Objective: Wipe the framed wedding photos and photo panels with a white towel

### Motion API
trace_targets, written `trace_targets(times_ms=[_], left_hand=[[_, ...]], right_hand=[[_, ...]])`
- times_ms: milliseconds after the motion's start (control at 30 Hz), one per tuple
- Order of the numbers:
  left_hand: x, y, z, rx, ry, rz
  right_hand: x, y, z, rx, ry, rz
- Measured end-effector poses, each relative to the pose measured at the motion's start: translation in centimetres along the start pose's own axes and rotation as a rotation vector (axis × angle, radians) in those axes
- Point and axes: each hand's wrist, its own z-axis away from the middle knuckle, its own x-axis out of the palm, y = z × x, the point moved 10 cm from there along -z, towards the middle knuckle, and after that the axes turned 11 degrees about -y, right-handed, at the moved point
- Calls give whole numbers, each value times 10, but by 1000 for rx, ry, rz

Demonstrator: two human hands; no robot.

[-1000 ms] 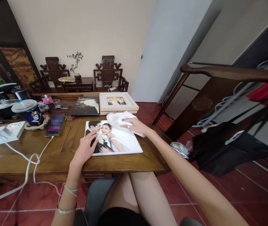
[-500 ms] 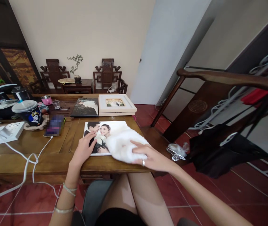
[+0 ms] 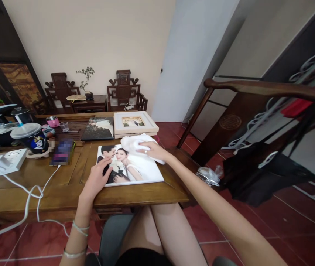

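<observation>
Right hand [image 3: 151, 150] is returning the soft, light cloth [image 3: 135, 142], palm-pressed, to the far corner; left hand [image 3: 98, 177], fingers spread, is steadying the stiff, glossy photo panel [image 3: 143, 171].

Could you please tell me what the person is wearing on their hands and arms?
Both arms are bare, with no sleeves in view. The left hand has no ring that shows; its arm carries two thin pale bracelets, one near the wrist and one further up the forearm. The right hand wears a small ring on one finger.
</observation>
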Motion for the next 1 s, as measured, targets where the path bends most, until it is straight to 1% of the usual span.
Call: trace_targets(times_ms=[100,133,200,267,333,400,467,533,567,633,700,800,867,933,1000], left_hand=[[-1,-1,-1,-3,0,6],[0,-2,-1,-5,-1,9],[0,-4,-2,-9,-5,10],[2,-5,-2,-4,-6,11],[3,-6,-3,5,0,12],[3,-6,-2,6,8,9],[4,-6,-3,6,7,4],[5,-5,-3,9,0,-3],[5,-4,-2,11,-3,-6],[4,-3,-2,10,-5,-12],[2,-3,-2,10,0,-16],[1,-2,-1,13,5,-16],[0,-2,-2,9,2,-15],[0,-2,-2,4,-3,-12],[0,-2,-2,0,-5,-11]], right_hand=[[-5,9,-19,22,66,12],[-5,9,-19,25,75,21],[-1,3,-11,23,75,40],[8,-9,8,25,30,52],[22,-26,36,35,-62,58],[37,-49,67,20,-175,69],[46,-68,93,13,-241,55],[50,-81,106,-3,-297,32],[51,-82,108,-11,-321,21],[49,-76,99,-21,-336,6],[42,-61,78,-39,-299,8],[24,-36,35,-57,-161,54],[13,-20,8,-33,-68,123],[5,-12,-12,-10,-3,188],[3,-13,-22,-12,25,229]])
